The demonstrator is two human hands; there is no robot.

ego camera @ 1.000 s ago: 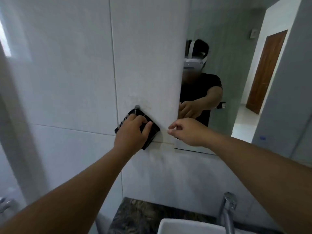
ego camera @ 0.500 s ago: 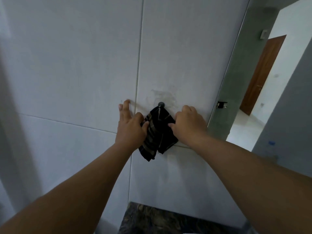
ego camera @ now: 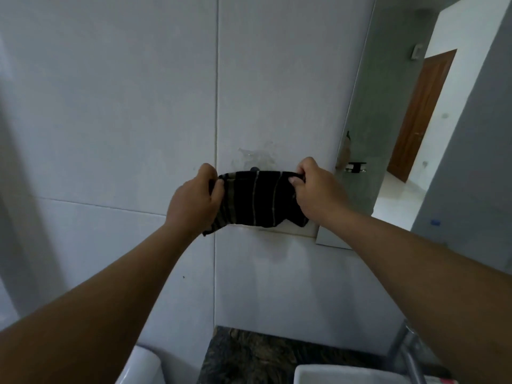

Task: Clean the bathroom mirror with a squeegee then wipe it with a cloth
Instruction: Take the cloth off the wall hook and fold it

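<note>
The fingertips of the left hand (ego camera: 194,202) pinch the left top corner of a dark, pale-striped woven cloth (ego camera: 256,202), thumb in front and fingers curled behind. The right hand (ego camera: 311,189) pinches the opposite top corner the same way. Between them the cloth is stretched flat, its long axis running level from hand to hand and its lower edge hanging loose against the pale grey tiled wall (ego camera: 110,106). A small dark wall hook (ego camera: 253,169) peeks just above the cloth's top edge, near its middle. The frameless bathroom mirror (ego camera: 393,134) lies to the right, its edge just beside the right hand, so that hand is the nearer one for carrying the cloth onto the glass. No squeegee is in view.
</note>
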